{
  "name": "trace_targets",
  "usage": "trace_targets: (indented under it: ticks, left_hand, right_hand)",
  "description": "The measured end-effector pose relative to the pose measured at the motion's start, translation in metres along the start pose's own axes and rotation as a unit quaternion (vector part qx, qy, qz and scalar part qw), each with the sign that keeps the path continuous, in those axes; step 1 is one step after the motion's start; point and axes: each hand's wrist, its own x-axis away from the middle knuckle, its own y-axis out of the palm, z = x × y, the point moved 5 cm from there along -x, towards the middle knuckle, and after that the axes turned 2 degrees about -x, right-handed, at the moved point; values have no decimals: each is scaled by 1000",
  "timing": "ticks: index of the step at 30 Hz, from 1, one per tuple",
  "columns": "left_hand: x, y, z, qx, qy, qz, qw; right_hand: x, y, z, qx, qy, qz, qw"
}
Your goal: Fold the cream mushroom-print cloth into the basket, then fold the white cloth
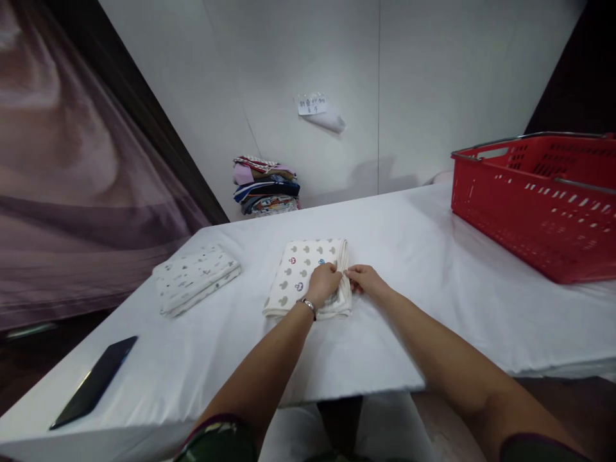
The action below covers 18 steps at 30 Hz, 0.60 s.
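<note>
A cream folded cloth (pixel 294 274) printed with grey, red, blue and purple mushrooms lies flat on the white-covered table. My left hand (pixel 323 282), with a bracelet at its wrist, rests on the cloth's right part, its fingers closed on the layers near the right edge. At that same edge, my right hand (pixel 364 280) pinches the stacked layers between thumb and fingers. The two hands nearly meet, and my fingers hide part of the edge. To the left lies a second folded cloth (pixel 195 277), white with small grey prints, touched by neither hand.
A red plastic basket (pixel 524 218) with metal handles stands at the right of the table (pixel 385 353). A dark flat device (pixel 96 382) lies at the front left. Several folded fabrics form a stack (pixel 267 186) by the wall. A pinkish curtain (pixel 72 167) hangs at the left.
</note>
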Motion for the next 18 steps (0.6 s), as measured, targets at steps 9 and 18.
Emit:
trace_targets:
  ticks: [9,18]
  left_hand:
    - [15,-3,12,-71,50,-6,996]
    - [39,-1,18,-90,103,-29,990]
  right_hand:
    - [0,1,-2,-38,9,10,999]
    - [2,2,0,5,-6,6,1000]
